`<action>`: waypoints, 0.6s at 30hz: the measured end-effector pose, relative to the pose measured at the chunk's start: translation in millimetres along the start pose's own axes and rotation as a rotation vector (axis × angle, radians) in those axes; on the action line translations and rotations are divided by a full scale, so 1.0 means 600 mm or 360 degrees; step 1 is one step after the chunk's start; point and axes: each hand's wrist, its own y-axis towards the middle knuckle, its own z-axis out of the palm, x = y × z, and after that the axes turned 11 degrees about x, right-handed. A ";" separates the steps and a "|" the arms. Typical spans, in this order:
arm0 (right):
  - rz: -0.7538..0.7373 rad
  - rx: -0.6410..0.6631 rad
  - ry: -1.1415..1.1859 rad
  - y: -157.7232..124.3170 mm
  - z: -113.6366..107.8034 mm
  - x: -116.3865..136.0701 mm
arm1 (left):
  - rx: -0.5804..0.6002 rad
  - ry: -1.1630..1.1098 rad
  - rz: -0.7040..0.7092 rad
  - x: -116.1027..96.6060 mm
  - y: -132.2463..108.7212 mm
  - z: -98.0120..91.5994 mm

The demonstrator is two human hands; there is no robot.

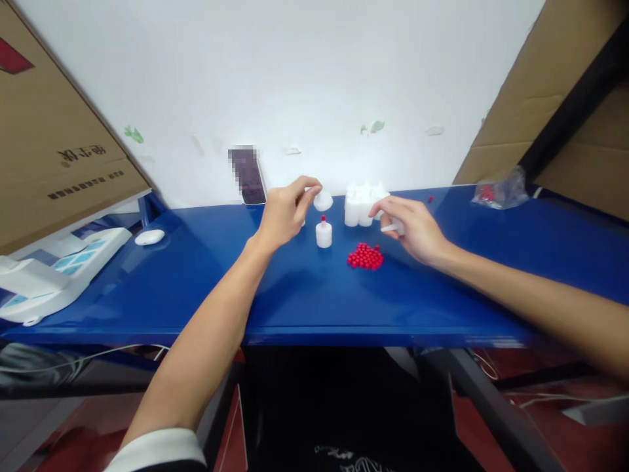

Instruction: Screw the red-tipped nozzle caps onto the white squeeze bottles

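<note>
My left hand (289, 210) pinches a small white cap-like piece (323, 200) above and just behind a short white bottle (324, 235). That bottle stands upright with a small red piece (324, 218) at its top. To the right, my right hand (410, 229) has curled fingers closed on a slim white piece (393, 227). A cluster of white bottles (358, 206) stands close behind and left of my right hand. In front of them lies a pile of small red pieces (365, 256) on the blue table (304, 301).
A phone (248, 175) leans on the white wall behind. At the left are a white device (73, 269), a white oval object (150, 237) and a cardboard box (54, 131). A clear bag (501, 191) with red pieces lies at the back right, near cardboard (515, 105).
</note>
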 end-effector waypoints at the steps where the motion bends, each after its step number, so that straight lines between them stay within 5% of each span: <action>1: 0.0009 -0.0022 0.0003 0.001 -0.002 -0.001 | 0.0068 0.0074 0.0023 0.001 -0.002 -0.002; 10: 0.0107 -0.0005 0.0021 0.003 -0.002 -0.013 | 0.0540 0.0196 -0.0008 0.007 -0.008 0.003; 18: 0.0094 0.0265 0.0017 -0.003 0.002 -0.017 | 0.0205 0.0178 0.0191 -0.012 -0.007 0.014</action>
